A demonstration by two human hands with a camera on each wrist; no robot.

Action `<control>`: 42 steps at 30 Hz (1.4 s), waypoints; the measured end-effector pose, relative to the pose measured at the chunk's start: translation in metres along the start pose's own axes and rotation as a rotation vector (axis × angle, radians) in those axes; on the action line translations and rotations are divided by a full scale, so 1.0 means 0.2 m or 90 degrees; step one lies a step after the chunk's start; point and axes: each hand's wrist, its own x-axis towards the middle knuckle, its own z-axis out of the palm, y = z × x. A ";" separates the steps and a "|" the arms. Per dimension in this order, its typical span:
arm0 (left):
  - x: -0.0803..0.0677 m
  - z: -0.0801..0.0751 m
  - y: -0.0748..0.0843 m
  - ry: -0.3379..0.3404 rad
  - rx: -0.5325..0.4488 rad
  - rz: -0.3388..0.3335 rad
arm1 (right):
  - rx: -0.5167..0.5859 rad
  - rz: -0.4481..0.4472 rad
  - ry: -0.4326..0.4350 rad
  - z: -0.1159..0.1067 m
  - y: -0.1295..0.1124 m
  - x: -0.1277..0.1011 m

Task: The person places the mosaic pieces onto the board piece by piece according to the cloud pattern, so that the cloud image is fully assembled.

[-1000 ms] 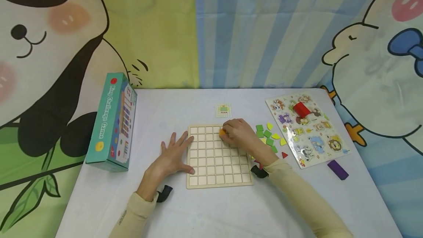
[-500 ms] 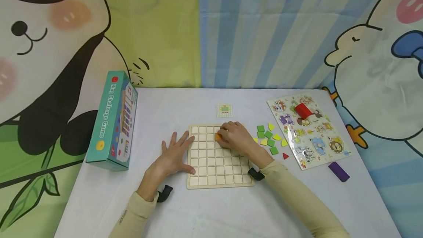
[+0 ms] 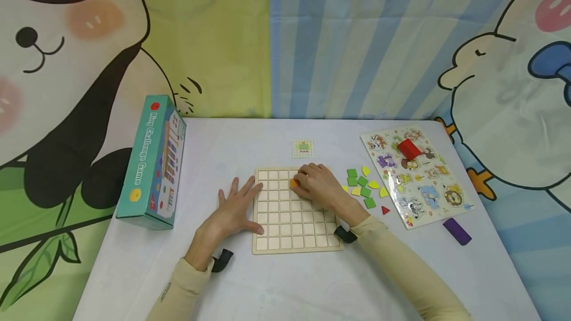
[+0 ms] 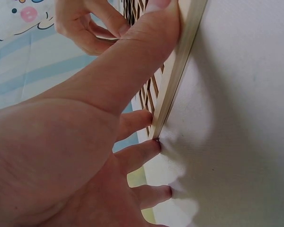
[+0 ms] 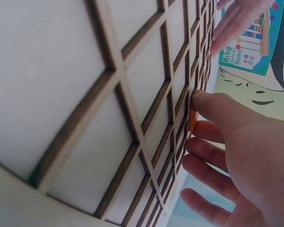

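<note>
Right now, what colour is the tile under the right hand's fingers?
Orange; the tile shows best in the head view.

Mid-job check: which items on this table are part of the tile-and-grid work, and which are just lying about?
In use:
wooden grid board
orange tile, pinched by right hand
left hand, flat against the board's edge
loose tiles
pattern card

Lying about:
teal game box
animal puzzle
red block
purple block
</note>
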 end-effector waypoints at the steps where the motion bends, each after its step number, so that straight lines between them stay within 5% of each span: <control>1: 0.00 0.00 0.00 -0.001 -0.003 0.000 | 0.001 0.001 -0.001 0.00 0.00 0.00; 30: 0.01 0.00 0.01 -0.010 -0.016 0.011 | 0.045 0.024 -0.018 -0.05 0.03 -0.06; 42: 0.00 0.00 -0.01 -0.014 -0.021 0.005 | 0.017 0.115 0.016 -0.18 0.29 -0.27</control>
